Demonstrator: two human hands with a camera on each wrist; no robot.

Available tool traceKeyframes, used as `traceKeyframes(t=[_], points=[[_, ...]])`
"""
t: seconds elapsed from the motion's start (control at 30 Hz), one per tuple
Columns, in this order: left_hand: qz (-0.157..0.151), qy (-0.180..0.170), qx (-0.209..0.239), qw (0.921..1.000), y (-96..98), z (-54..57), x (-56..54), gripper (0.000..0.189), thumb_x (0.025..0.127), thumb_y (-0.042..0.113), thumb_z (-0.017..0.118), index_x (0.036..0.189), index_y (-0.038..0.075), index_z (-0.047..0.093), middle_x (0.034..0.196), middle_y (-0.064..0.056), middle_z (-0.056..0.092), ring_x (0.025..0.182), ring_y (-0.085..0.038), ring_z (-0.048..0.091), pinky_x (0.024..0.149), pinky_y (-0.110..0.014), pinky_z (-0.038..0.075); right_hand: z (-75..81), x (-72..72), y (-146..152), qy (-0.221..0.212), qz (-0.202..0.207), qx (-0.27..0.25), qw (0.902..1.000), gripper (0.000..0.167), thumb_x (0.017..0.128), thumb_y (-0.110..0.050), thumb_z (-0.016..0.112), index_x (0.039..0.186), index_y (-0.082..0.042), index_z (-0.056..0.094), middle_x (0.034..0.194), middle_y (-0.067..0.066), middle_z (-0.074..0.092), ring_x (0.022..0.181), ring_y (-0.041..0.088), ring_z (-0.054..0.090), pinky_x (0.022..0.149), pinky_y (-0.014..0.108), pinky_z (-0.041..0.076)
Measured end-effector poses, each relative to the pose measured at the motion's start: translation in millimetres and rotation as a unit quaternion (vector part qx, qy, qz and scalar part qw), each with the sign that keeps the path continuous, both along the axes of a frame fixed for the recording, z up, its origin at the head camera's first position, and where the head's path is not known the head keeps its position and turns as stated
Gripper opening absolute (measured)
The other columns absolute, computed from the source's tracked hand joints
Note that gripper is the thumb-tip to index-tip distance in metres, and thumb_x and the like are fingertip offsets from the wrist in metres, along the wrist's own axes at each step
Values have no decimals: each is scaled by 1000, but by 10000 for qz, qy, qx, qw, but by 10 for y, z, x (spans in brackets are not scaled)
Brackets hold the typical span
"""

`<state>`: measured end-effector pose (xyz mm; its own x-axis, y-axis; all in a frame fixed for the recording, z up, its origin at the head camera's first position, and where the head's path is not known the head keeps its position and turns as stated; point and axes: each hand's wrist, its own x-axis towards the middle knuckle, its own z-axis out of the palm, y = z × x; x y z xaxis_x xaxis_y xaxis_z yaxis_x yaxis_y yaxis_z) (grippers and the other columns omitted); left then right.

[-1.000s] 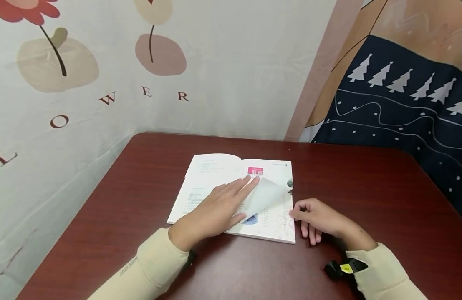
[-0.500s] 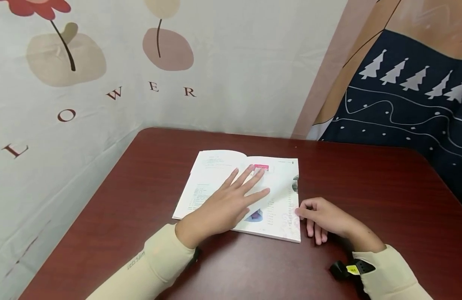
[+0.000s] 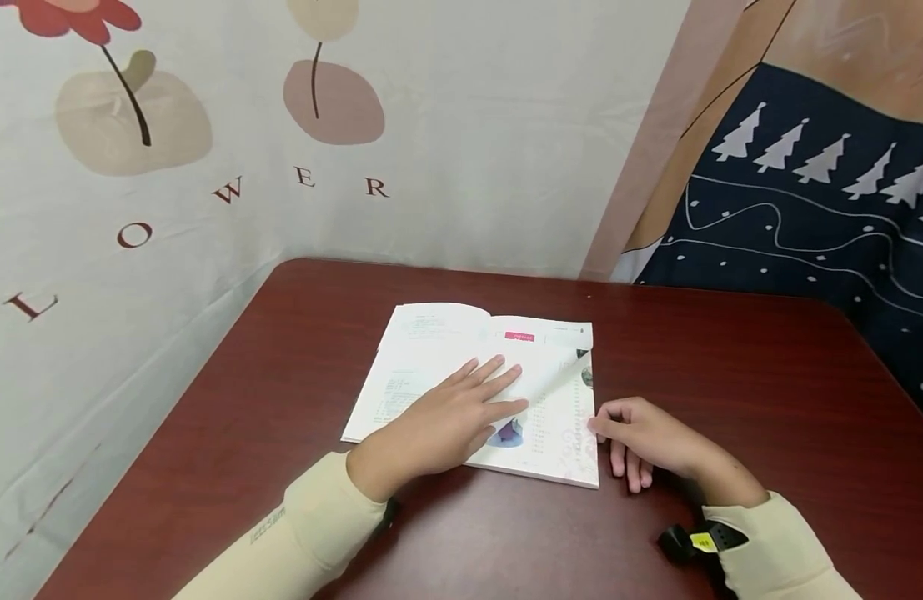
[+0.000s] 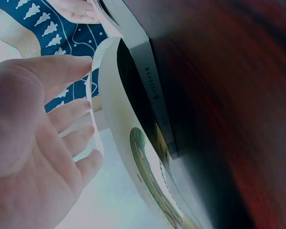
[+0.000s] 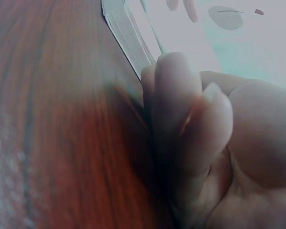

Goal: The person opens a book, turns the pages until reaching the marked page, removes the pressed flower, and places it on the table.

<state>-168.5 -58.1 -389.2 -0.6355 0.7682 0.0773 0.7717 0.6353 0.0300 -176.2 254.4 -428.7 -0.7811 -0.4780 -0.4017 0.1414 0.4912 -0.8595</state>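
Observation:
An open book (image 3: 559, 442) with white printed pages lies on the dark red table. In the head view, my left hand (image 3: 446, 417) rests on it with fingers spread, over a leaf whose right edge slants and lifts off the page below. A red heading and a small blue-purple picture show around this hand. The left wrist view has the left fingers (image 4: 78, 138) stretched out against the paper, and the book's thick edge (image 4: 155, 95) beyond them. My right hand (image 3: 652, 433) pinches the book's right edge between thumb and index finger, its other fingers curled below, near the tabletop.
The red-brown table (image 3: 318, 333) extends around the book on all sides. Behind it hangs a pale cloth (image 3: 469, 167) with flower prints and letters. A navy cloth (image 3: 806, 225) with white trees is at the right. A black wrist device (image 3: 679, 543) sits below the right hand.
My left hand slides over the leaf, its fingers spreading and then drawing back a little toward the near side. The leaf flattens, then its edge slants up again. My right hand stays at the book's edge.

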Motion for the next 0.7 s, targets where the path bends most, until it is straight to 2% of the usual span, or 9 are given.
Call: traceKeyframes(t=[0.33,0.7], points=[[149,-200,-58,9997,-49,-51,50,59,93,19,71,148,23,51,159,-10,39,151,-30,32,122,-48,27,-6,17,-40,-38,30,0,10000,35,102,-30,55,91,3,56,59,10,63,38,15,60,37,28,48],[157,5,-107,9998,-37,-15,25,60,92,17,71,148,24,50,161,-9,37,152,-29,30,124,-47,25,1,-12,-23,-5,-6,29,10000,35,102,-31,56,90,2,56,60,10,63,38,16,60,37,28,48]])
